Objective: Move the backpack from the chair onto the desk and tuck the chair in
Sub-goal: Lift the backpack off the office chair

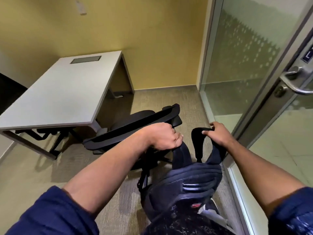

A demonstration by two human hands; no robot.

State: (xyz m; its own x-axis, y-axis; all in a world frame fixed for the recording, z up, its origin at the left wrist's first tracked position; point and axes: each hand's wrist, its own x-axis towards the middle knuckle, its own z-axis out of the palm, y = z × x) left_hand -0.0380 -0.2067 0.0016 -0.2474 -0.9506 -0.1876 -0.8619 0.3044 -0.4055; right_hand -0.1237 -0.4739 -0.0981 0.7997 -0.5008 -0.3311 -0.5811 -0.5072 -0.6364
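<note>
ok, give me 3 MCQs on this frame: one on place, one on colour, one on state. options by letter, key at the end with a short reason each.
1. Where is the backpack?
A. On the desk
B. Held up by its straps over the carpet, near the person
C. On the chair seat

2. What colour is the wall behind the desk?
A. Yellow
B. White
C. Blue

3. How does the chair stand?
A. Tucked fully under the desk
B. Tipped over on the floor
C. Pulled out beside the desk corner, seat bare

Key:
1 B: the left hand and right hand each grip a strap, and the bag hangs below them.
2 A: the painted wall is plainly yellow.
3 C: the chair stands upright clear of the desktop edge, with nothing on its seat.
</note>
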